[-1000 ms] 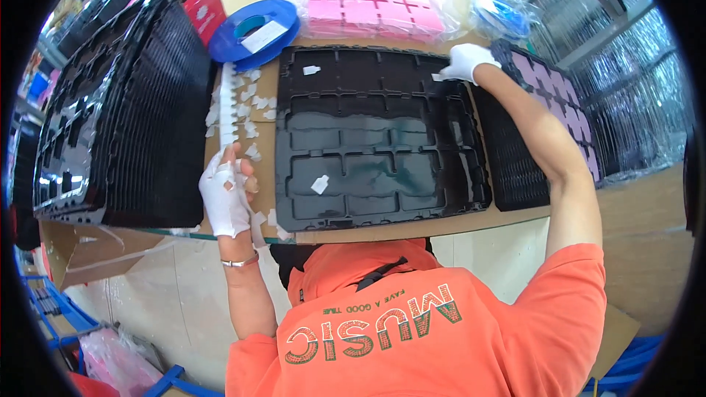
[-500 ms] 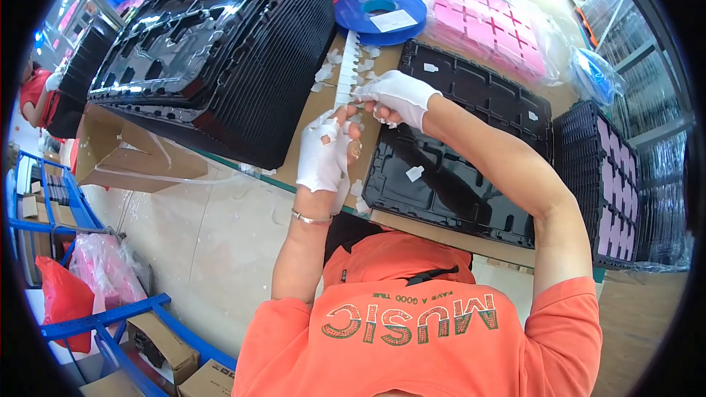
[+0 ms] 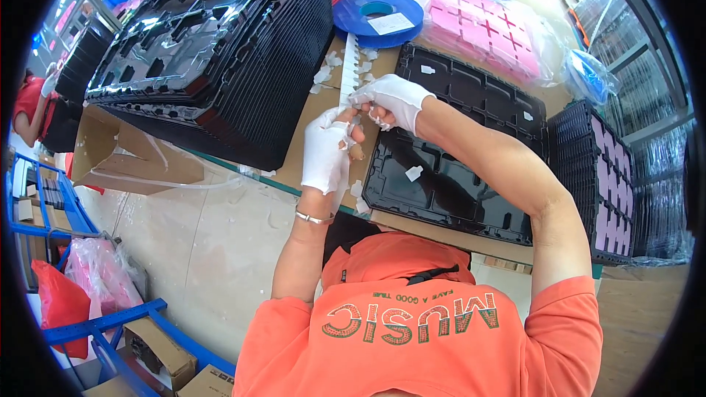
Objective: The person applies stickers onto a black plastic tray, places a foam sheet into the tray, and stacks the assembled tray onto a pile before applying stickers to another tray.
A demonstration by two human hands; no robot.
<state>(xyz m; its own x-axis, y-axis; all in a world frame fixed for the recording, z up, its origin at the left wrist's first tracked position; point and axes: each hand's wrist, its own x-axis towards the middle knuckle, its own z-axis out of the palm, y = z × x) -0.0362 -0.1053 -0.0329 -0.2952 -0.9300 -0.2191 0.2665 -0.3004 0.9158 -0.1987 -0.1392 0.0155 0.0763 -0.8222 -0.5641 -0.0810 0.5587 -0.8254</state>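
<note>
We pinch the white strip (image 3: 348, 73), likely light, limp and best held by its edges, in our left hand (image 3: 325, 151); whether our right hand (image 3: 393, 99) pinches it too, we cannot tell.

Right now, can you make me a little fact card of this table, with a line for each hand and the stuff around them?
Left hand: white glove, closed on the white strip
Right hand: white glove, at the strip, close to the left hand; whether it grips is hard to tell
Blue reel: at the strip's far end
Black tray: partly under the right arm; three white pieces visible
Left side: tall stack of black trays
Right side: shorter dark stack showing pink
Far side: pink sheets in clear plastic
</note>
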